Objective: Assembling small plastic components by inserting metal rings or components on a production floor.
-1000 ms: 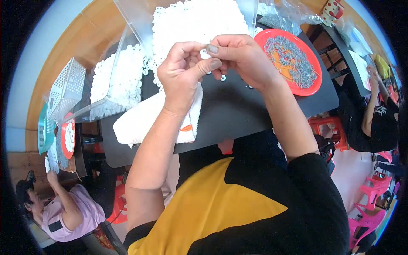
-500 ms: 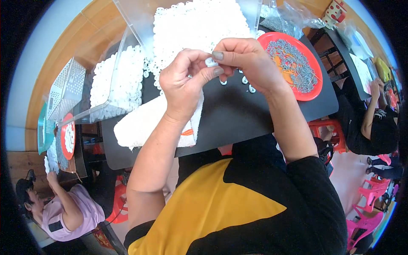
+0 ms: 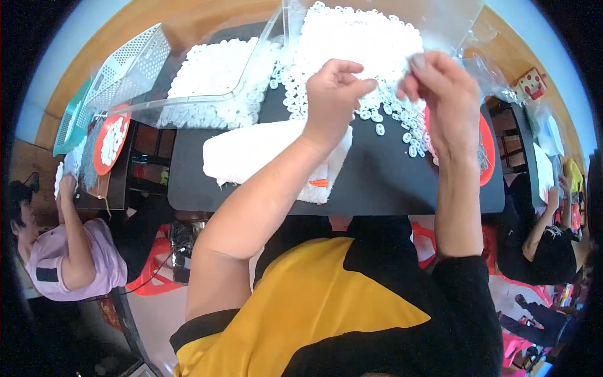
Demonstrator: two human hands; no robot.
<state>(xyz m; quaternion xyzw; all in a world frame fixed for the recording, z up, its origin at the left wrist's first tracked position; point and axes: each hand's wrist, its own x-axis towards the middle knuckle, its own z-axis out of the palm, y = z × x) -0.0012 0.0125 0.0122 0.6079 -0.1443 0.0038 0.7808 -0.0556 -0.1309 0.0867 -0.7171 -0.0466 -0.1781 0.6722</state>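
My left hand point(image 3: 336, 94) is raised over the front of the heap of small white oval plastic pieces point(image 3: 358, 41). Its fingers are half curled, with the thumb standing apart, and nothing shows between them. To its right, my right hand point(image 3: 443, 85) hovers between the heap and the red plate point(image 3: 485, 173). Its bent fingers and thumb are smeared by motion, so whether they hold anything is unclear. Loose white oval pieces point(image 3: 380, 129), each with holes, lie on the dark table point(image 3: 383, 182) below the hands. My right hand and wrist hide much of the plate.
A folded white towel point(image 3: 251, 151) lies beneath my left forearm. A clear plastic bin point(image 3: 242, 88) stands at the left, beside more white pieces point(image 3: 210, 78). Farther left are a white perforated basket point(image 3: 129, 63) and a co-worker in a pink shirt point(image 3: 81, 257). Another person point(image 3: 546, 251) sits at the right.
My hands, together around a small white oval piece before, have drawn apart. Both now appear farther right in the picture, and the whole view has shifted.
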